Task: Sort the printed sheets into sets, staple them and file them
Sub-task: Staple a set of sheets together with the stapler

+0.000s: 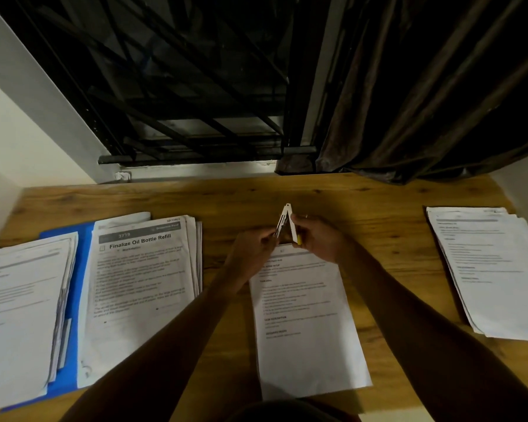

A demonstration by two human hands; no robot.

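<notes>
A wooden bench (pixel 363 196) stands against a barred window (pixel 180 95), apparently dark outside. Dark curtains (pixel 424 102) hang right; a pale wall (pixel 19 141) stands left.

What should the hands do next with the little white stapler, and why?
Probably fold the small white stapler shut. It stands open in a V, gripped by the left hand and right hand at the top edge of the white printed sheets; open like that, it likely cannot staple them.
</notes>
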